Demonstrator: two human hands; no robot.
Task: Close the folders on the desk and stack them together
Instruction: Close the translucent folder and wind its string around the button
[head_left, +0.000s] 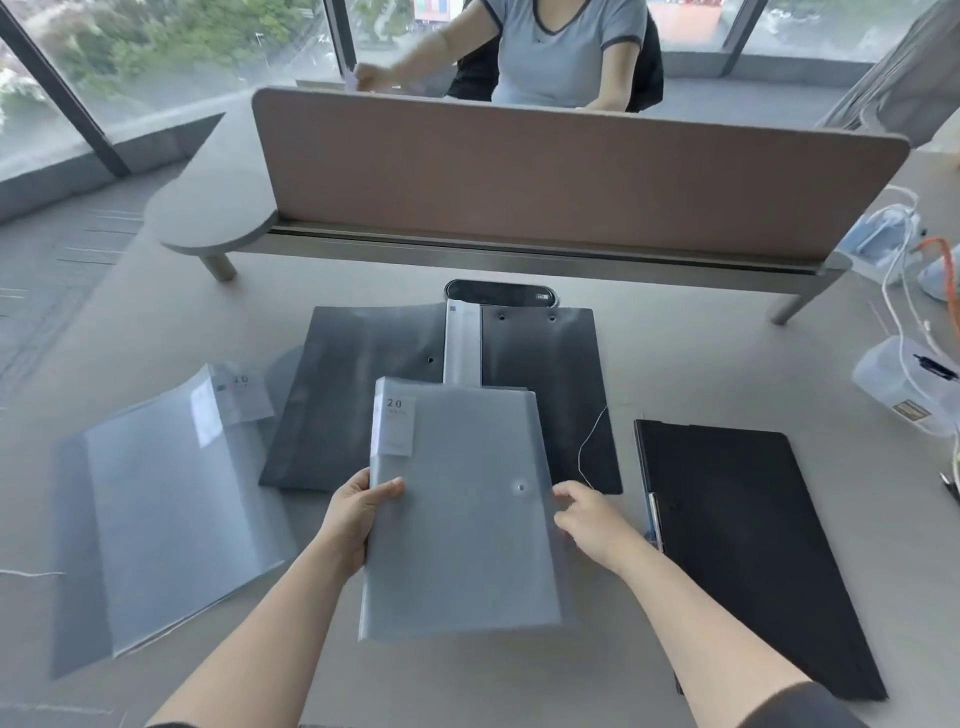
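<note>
Two open folders (171, 499) (363, 395) beside held folder (457, 509)

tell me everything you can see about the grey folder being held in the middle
The grey folder is closed, made of frosted, translucent plastic, with a white label reading "20" at its upper left corner and a small round snap near its right edge. It is held flat, tilted slightly, above the desk. The left hand grips its left edge, thumb on top; the right hand touches its right edge. Its far end overlaps the open dark folder behind it.
</note>
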